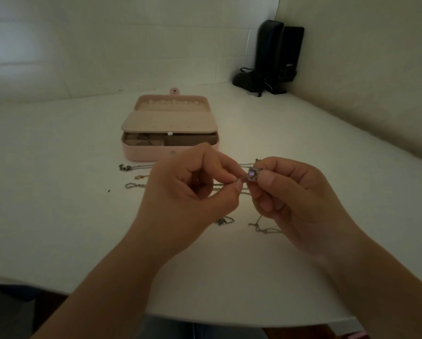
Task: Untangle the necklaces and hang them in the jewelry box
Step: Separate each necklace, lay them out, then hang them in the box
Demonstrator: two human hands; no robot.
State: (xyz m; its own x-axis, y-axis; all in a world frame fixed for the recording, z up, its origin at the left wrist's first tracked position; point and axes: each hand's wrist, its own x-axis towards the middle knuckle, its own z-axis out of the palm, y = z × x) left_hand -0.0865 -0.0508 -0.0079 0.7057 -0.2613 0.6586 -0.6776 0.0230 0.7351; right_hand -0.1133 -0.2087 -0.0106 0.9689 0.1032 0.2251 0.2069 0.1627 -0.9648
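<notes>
above the table, right hand: the right hand [295,192] pinches a small round pendant [252,174] with a purple stone between thumb and fingers.
left hand: the left hand [188,189] has its fingers curled and its thumb and first finger pressed together just beside the pendant. it seems to pinch a thin chain there, but the chain is too fine to see well.
held chain: a silver chain [261,225] hangs down from the right hand and lies in loops on the table below.
other necklaces: more necklaces [131,176] lie on the table behind the hands, between the hands and the box. their ends stick out to the left, one silver clasp, one gold bit and one silver loop.
jewelry box: the pink jewelry box [169,126] sits open farther back, well apart from the hands. a row of little pegs shows in its lid. no necklace hangs there yet.
table: the white table [58,204] holds it all.
corner: two black speakers [273,57] stand in the far right corner by the wall.
</notes>
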